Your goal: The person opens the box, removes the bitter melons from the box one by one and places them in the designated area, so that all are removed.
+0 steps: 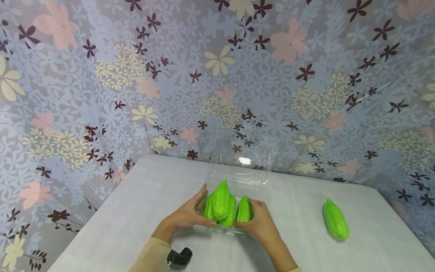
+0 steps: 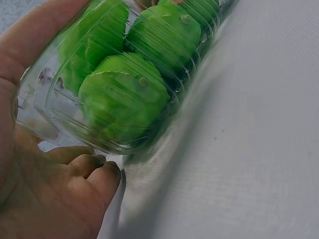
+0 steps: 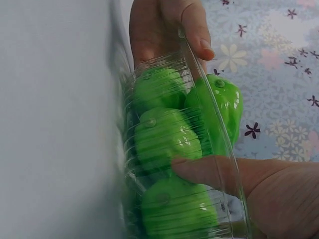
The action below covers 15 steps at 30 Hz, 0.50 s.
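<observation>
A clear plastic clamshell box (image 1: pixel 234 231) holds several bright green, ribbed fruits like star fruit; one fruit (image 1: pixel 221 202) lies on top of the others at the left. My left hand (image 1: pixel 187 213) grips the box's left end, thumb along the front rim, and the left wrist view shows fingers curled beside its wall (image 2: pixel 112 144). At the right end, my right hand (image 1: pixel 259 221) holds the rightmost fruit (image 1: pixel 243 209) between thumb and fingers. From the right wrist view, the thumb (image 3: pixel 214 172) reaches over the rim, with three fruits in the lower row.
The box's lid (image 1: pixel 239 166) stands raised at the back, near the flowered wall covering (image 1: pixel 217 94). Another green fruit (image 1: pixel 335 220) lies apart on the white-covered table (image 1: pixel 295 241) at the right. A black device (image 1: pixel 180 257) sits at the left sleeve.
</observation>
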### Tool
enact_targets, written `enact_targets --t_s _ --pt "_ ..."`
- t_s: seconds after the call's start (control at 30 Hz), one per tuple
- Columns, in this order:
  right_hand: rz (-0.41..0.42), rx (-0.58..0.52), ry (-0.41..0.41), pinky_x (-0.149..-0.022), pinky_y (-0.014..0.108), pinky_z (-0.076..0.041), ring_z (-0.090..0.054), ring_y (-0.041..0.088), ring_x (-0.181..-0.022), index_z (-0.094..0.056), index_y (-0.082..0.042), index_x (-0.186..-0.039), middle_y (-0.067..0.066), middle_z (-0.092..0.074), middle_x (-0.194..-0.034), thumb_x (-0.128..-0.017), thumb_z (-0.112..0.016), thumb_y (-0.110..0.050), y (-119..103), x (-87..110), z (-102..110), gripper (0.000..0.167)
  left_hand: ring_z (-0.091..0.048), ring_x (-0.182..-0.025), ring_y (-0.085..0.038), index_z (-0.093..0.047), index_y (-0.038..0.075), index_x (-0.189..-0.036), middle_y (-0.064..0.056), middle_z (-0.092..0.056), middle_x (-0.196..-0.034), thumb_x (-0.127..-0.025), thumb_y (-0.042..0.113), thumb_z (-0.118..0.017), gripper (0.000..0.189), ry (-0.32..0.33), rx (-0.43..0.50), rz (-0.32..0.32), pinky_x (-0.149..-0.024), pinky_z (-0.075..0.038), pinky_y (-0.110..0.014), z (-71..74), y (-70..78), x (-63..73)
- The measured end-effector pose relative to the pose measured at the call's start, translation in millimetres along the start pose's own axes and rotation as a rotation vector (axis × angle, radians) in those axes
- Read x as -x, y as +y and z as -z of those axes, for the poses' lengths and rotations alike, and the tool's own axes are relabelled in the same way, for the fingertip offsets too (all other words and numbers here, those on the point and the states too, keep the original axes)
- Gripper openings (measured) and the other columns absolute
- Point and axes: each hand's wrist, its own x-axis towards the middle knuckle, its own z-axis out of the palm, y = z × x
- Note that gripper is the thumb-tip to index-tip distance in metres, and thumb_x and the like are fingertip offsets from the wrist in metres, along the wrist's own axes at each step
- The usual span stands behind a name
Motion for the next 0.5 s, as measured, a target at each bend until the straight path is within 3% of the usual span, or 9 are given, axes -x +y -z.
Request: enact_targets --t_s 0.5 --pt "-0.025 -0.04 0.018 -0.105 0.062 -0.042 -0.049 0.051 -0.125 -0.046 0.011 -0.143 0.033 -0.048 -0.138 -0.067 -0.094 -0.024 0.2 2.8 2.4 0.096 -0.002 -0.152 -0.031 0.005 0.023 -0.163 -0.011 0.006 -0.168 -0.074 0.013 -0.092 0.132 -0.008 0.004 -0.001 -0.121 -0.012 -0.044 -1.2 0.8 0.7"
